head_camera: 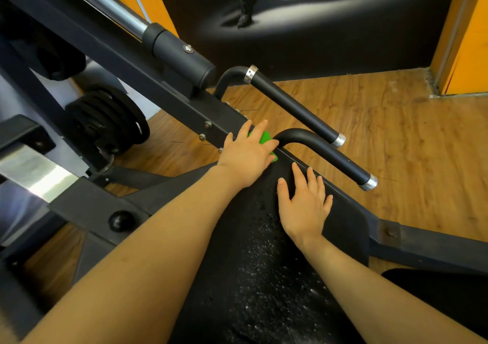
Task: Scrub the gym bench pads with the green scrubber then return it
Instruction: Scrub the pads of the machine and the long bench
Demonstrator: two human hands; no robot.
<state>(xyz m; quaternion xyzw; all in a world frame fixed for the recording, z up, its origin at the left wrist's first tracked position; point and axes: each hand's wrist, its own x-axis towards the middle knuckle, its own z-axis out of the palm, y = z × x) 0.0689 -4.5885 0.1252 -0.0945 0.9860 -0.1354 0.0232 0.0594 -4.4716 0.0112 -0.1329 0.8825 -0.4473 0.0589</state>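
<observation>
At the centre of the frame, the left hand presses the green scrubber onto the far end of the black bench pad.

The left hand lies flat over the scrubber with straight, spread fingers, so only small green patches show past the fingertips and beside the little finger. The scrubber sits on the pad's top edge, right where it meets the dark machine frame and the lower of two black handle bars, which run toward the right of the frame. Just below and right of it, the right hand rests palm down on the pad, fingers straight and slightly apart, holding nothing. The pad's surface is speckled with pale droplets or flecks down its middle. Black weight plates hang at centre left above the wooden floor.
</observation>
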